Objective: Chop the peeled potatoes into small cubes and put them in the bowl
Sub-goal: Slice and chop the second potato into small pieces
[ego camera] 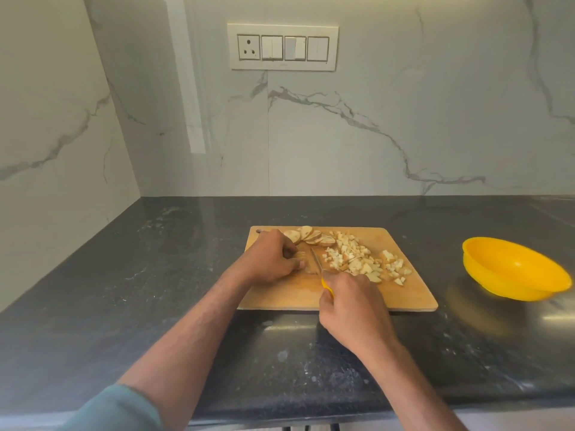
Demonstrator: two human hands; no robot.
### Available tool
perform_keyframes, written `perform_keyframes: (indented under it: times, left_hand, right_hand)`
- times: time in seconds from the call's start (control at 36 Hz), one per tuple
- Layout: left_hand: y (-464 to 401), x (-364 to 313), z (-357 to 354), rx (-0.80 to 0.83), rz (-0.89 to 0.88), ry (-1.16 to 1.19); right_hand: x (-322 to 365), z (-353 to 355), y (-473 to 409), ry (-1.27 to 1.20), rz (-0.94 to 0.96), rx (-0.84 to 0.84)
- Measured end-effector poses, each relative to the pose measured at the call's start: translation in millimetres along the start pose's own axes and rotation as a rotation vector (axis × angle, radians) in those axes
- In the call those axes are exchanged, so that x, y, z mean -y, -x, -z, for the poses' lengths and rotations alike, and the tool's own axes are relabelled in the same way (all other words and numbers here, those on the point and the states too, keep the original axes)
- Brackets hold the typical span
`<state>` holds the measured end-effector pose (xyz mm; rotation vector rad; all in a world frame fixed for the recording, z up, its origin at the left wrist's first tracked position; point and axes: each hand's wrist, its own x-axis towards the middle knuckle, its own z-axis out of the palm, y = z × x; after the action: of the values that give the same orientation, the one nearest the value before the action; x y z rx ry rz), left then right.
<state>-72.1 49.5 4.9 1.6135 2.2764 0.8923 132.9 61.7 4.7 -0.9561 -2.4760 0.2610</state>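
Note:
A wooden cutting board (404, 293) lies on the dark counter. On its left part, my left hand (269, 259) curls its fingers over a small stack of potato slices (303, 259) and holds it down. My right hand (348, 301) grips a yellow-handled knife (317, 261) whose blade stands just to the right of that stack. More round potato slices (312, 235) fan out along the board's far edge. A heap of small potato cubes (361, 259) covers the middle of the board. The yellow bowl (513, 269) stands empty on the counter to the right of the board.
The dark stone counter (155, 275) runs from a marble wall corner on the left to the right edge of view. A switch panel with a socket (282, 47) sits on the back wall. The counter's front edge (280, 415) is close to my body.

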Motion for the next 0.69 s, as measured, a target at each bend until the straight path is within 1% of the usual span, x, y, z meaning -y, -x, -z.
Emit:
perform_keyframes:
  times: [0.17, 0.42, 0.69]
  left_hand:
    - [-1.0, 5.7, 2.7, -0.009, -0.011, 0.018]
    - [-1.8, 8.9, 4.4, 0.016, -0.032, 0.015]
    - [-1.5, 5.9, 5.4, 0.006, -0.027, 0.025]
  right_hand:
    - [-4.7, -5.2, 1.9, -0.119, 0.019, -0.083]
    - [-2.1, -8.5, 2.6, -0.142, 0.001, -0.073]
    - [-1.4, -8.4, 4.5, -0.118, -0.003, -0.071]
